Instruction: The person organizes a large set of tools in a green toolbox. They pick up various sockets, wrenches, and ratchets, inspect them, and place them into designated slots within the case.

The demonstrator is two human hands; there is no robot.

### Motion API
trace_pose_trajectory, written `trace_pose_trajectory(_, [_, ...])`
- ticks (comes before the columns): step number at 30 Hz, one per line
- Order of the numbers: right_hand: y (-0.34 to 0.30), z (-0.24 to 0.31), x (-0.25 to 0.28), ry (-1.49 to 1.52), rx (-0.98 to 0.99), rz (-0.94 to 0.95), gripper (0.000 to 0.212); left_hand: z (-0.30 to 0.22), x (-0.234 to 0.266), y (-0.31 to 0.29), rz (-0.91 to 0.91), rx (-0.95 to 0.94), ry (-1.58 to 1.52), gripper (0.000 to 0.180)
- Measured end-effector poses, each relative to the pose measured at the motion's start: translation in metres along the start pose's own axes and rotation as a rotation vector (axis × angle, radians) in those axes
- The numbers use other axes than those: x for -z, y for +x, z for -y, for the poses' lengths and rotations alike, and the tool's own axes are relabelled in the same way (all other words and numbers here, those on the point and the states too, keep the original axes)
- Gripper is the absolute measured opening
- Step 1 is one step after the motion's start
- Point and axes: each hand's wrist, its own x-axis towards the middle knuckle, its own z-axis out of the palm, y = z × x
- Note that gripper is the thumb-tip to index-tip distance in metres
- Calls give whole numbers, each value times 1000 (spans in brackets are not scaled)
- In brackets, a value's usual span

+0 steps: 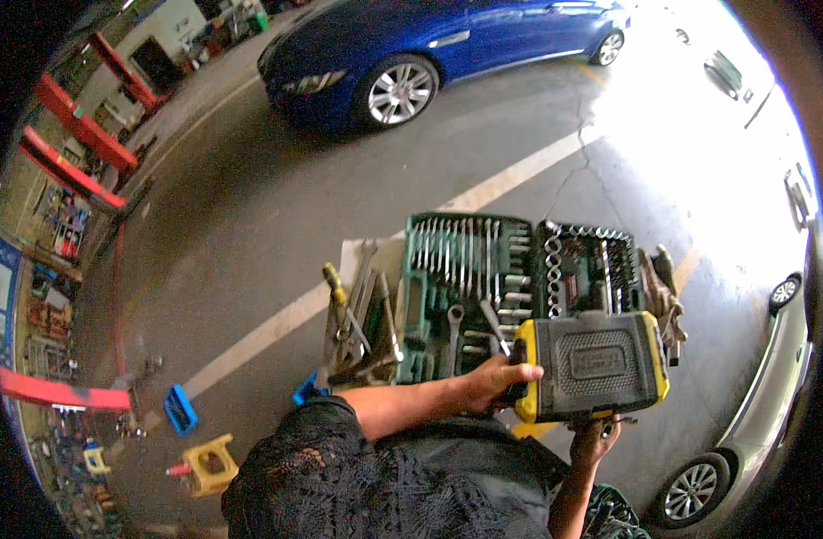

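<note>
My left hand point(498, 383) is closed around the left side of a black and yellow hard case point(593, 364), which has a textured lid. The case is held up over the near part of an open green tool set point(418, 305). Below the case's near edge, my right hand point(597, 440) has its fingers curled round a small metal tool with a round end point(608, 430); most of that tool is hidden. In the tool set, a row of combination wrenches point(456, 256) lies at the far left and sockets point(554, 269) line the right half. A ratchet point(454, 328) rests in the left half.
Loose hand tools, including a yellow-handled screwdriver point(334, 283), lie left of the tool set. Gloves point(663, 287) lie at its right. A yellow stool point(210, 464) and a blue tray point(180, 410) are on the floor. A blue car point(375, 54) stands ahead, a pale car point(743, 422) at right.
</note>
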Motion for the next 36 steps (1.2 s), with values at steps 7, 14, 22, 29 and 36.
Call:
trace_pose_trajectory(7, [2,42,-55,-223,83,249,28,-3,39,-72,-387,-226,-55,48])
trace_pose_trajectory(14, [-7,31,-43,-171,-213,76,16,-22,113,-182,-847,-632,-100,35])
trace_pose_trajectory(22, [5,25,-48,-269,-230,116,12,-4,196,-231,-1101,-671,-190,40])
trace_pose_trajectory(29, [13,32,-67,-326,-301,210,17,13,228,-230,-1123,-572,-136,43])
trace_pose_trajectory(36, [13,22,-87,-380,-341,187,16,-11,197,-226,-1153,-124,162,38])
